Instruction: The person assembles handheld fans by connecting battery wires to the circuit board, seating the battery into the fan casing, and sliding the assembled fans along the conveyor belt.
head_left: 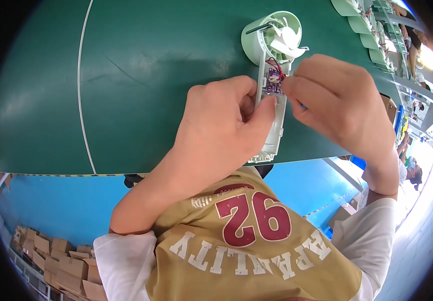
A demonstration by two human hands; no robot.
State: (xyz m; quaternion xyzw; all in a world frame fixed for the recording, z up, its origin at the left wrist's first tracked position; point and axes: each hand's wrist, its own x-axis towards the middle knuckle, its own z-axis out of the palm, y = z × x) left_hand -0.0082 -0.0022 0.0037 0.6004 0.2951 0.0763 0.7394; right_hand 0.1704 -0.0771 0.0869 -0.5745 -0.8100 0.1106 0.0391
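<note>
A pale green fan lies on the table, its round head (250, 44) pointing away from me and its blades (287, 36) showing. Toward me runs its handle shell (275, 131), with the inside uncovered. A small purple circuit board (273, 86) sits in the shell, and thin red and black wires (276, 66) run from the fan head to it. My left hand (219, 118) is closed around the shell's left side, its thumb by the board's lower end. At the board's right edge, my right hand (339, 95) pinches with its fingertips; what is between them is hidden.
The green table (141, 100) has its near edge just in front of my body, and a white line crosses its left part. Several pale green fan parts (359, 24) stand in a row at the far right. Cardboard boxes (71, 268) are piled at the lower left. People sit farther right.
</note>
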